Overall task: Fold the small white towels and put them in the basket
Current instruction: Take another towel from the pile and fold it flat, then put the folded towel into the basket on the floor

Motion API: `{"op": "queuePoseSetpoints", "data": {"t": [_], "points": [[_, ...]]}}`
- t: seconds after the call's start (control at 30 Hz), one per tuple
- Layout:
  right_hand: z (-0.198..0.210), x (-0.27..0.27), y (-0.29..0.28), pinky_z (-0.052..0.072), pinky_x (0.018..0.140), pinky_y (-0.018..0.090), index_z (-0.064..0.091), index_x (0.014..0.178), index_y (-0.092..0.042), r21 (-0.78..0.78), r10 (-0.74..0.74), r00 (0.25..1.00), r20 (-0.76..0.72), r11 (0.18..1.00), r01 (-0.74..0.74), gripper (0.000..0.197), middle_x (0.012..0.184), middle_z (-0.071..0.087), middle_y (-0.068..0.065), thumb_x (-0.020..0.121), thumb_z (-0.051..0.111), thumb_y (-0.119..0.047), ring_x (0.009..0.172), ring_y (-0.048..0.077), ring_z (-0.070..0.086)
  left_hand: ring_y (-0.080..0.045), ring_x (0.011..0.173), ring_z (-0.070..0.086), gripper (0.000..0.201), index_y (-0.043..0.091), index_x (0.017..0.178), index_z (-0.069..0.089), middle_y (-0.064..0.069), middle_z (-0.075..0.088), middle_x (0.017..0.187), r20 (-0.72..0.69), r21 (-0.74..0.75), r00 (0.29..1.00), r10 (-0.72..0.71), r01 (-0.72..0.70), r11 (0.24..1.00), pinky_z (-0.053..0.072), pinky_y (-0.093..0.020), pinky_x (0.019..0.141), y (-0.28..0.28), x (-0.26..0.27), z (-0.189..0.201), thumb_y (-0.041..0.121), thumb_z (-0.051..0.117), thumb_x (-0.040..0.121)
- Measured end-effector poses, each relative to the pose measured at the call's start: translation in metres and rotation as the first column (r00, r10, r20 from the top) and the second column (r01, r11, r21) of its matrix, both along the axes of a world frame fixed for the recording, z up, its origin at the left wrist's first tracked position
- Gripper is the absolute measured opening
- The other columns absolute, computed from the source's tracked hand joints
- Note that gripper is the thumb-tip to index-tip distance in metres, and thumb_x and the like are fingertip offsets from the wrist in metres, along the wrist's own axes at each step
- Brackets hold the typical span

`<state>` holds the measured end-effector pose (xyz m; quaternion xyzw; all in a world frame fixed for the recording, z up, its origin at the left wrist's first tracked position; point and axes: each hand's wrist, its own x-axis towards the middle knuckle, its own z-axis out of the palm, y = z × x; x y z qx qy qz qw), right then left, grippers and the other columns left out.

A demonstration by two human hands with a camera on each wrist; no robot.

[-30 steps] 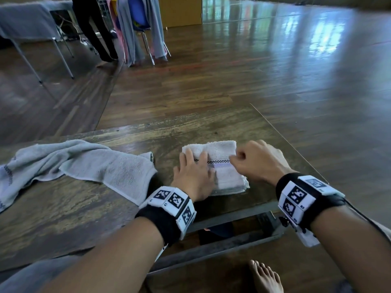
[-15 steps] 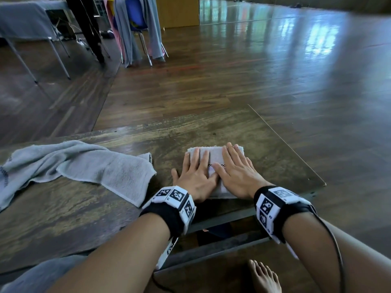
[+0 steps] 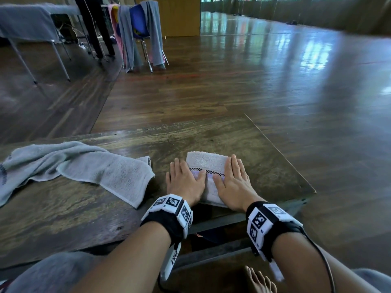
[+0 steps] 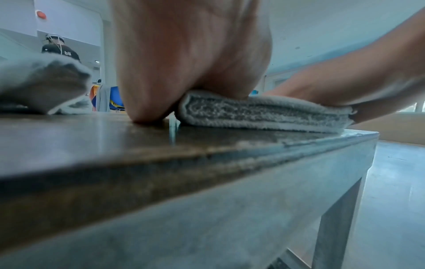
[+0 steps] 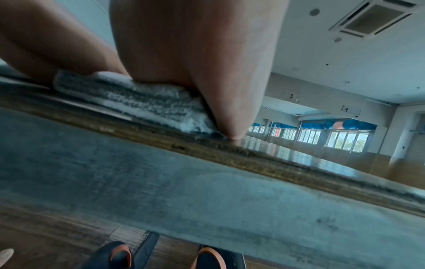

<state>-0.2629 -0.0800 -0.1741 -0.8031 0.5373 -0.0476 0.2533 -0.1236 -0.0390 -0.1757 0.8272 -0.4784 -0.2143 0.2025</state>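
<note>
**Both palms flattening the folded towel near the table's right front corner**

The wooden table (image 3: 211,142) is carrying everything here. A larger grey towel (image 3: 84,168) is lying loose and rumpled across its left side, one end reaching toward the middle. The small white towel (image 3: 206,161), folded into a thick pad of several layers, is sitting close to the front edge, toward the right front corner.

The left hand (image 3: 186,182) is pressing down on the pad's left side with fingers straight and together, its thumb side touching the tabletop beside the cloth. The right hand (image 3: 231,182) is lying flat on the right side the same way; neither is gripping anything.

The towel is looking light, soft and springy, so the layers are likely to puff open once released. Pinching the stack from both short sides, thumbs on top and fingers beneath, should be keeping the fold together for the carry. No basket is showing in any view.

Compared with half a second earlier, the hands are sitting further apart, uncovering the checked stripe (image 3: 213,171).
</note>
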Motion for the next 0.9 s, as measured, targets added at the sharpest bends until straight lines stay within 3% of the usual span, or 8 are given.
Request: {"op": "queuePoseSetpoints", "data": {"t": [0.1, 0.17, 0.27, 0.43, 0.57, 0.63, 0.8, 0.9], "points": [[0.003, -0.001, 0.006, -0.009, 0.125, 0.036, -0.012, 0.159, -0.006, 0.006, 0.02, 0.999, 0.041, 1.0, -0.02, 0.077, 0.168, -0.021, 0.008, 0.107, 0.027, -0.047, 0.154, 0.02, -0.023, -0.028, 0.139, 0.035, 0.056, 0.005, 0.129, 0.047, -0.014, 0.043, 0.144, 0.032, -0.11, 0.997, 0.073, -0.069, 0.992, 0.03, -0.043, 0.115, 0.004, -0.002, 0.01, 0.047, 0.055, 0.093], [0.006, -0.001, 0.014, -0.007, 0.125, 0.037, -0.009, 0.159, -0.006, 0.019, 0.004, 0.99, 0.143, 1.0, -0.006, 0.078, 0.168, -0.02, 0.009, 0.107, 0.034, -0.045, 0.153, 0.021, -0.023, -0.028, 0.113, 0.056, 0.042, 0.004, 0.111, 0.056, -0.011, 0.059, 0.119, -0.033, -0.139, 0.998, 0.06, -0.064, 0.988, 0.049, -0.04, 0.09, 0.005, 0.004, 0.026, 0.037, 0.066, 0.086], [0.017, 0.003, 0.025, -0.003, 0.125, 0.041, -0.007, 0.16, -0.012, 0.131, -0.142, 0.922, 0.359, 0.986, 0.1, 0.077, 0.168, -0.01, 0.011, 0.106, 0.035, -0.046, 0.155, 0.025, -0.016, -0.022, 0.084, 0.063, 0.031, 0.006, 0.097, 0.061, -0.01, 0.068, 0.097, -0.213, -0.164, 0.977, -0.009, -0.027, 0.986, 0.047, -0.034, 0.064, 0.012, 0.018, 0.062, 0.029, 0.07, 0.079], [0.065, 0.031, 0.027, 0.034, 0.115, 0.043, -0.005, 0.157, -0.026, 0.348, -0.301, 0.759, 0.578, 0.932, 0.104, 0.075, 0.156, 0.035, 0.019, 0.102, 0.033, -0.06, 0.136, 0.033, 0.044, -0.02, 0.083, 0.071, 0.025, 0.014, 0.095, 0.07, -0.005, 0.075, 0.091, -0.389, -0.288, 0.915, -0.11, -0.007, 0.957, 0.057, -0.036, 0.076, 0.04, 0.048, 0.14, 0.025, 0.077, 0.073], [0.121, 0.077, 0.041, 0.059, 0.074, 0.029, 0.014, 0.144, -0.018, 0.405, -0.328, 0.572, 0.751, 0.914, -0.008, 0.064, 0.116, 0.054, 0.003, 0.102, 0.055, -0.043, 0.098, 0.016, 0.063, -0.026, 0.099, 0.07, 0.037, 0.013, 0.109, 0.069, -0.006, 0.074, 0.105, -0.439, -0.373, 0.893, -0.098, -0.083, 0.924, 0.053, -0.048, 0.097, 0.082, 0.092, 0.194, 0.021, 0.08, 0.075], [0.149, 0.107, 0.054, 0.054, 0.053, 0.019, 0.013, 0.143, -0.013, 0.35, -0.248, 0.587, 0.771, 0.934, -0.066, 0.066, 0.108, 0.052, 0.002, 0.1, 0.062, -0.027, 0.087, 0.012, 0.063, -0.028, 0.1, 0.07, 0.032, 0.013, 0.105, 0.069, -0.008, 0.075, 0.106, -0.472, -0.422, 0.88, -0.051, -0.174, 0.889, 0.052, -0.049, 0.098, 0.113, 0.123, 0.21, 0.015, 0.082, 0.076], [0.206, 0.193, 0.113, 0.049, 0.046, 0.012, 0.011, 0.145, -0.007, 0.15, 0.114, 0.696, 0.709, 0.94, -0.307, 0.071, 0.099, 0.048, 0.002, 0.098, 0.064, -0.009, 0.072, 0.009, 0.063, -0.026, 0.093, 0.073, 0.037, 0.007, 0.115, 0.066, -0.01, 0.076, 0.105, -0.581, -0.453, 0.81, 0.084, -0.408, 0.793, 0.06, -0.036, 0.079, 0.221, 0.21, 0.225, 0.015, 0.078, 0.082], [0.218, 0.255, 0.168, 0.063, 0.068, 0.034, 0.016, 0.141, -0.015, 0.192, 0.235, 0.69, 0.685, 0.855, -0.482, 0.069, 0.112, 0.048, 0.008, 0.095, 0.067, -0.008, 0.092, 0.021, 0.068, -0.025, 0.085, 0.069, 0.02, 0.006, 0.107, 0.067, -0.008, 0.074, 0.094, -0.616, -0.397, 0.766, 0.184, -0.504, 0.767, 0.055, -0.032, 0.069, 0.303, 0.256, 0.21, 0.014, 0.07, 0.089]]}}
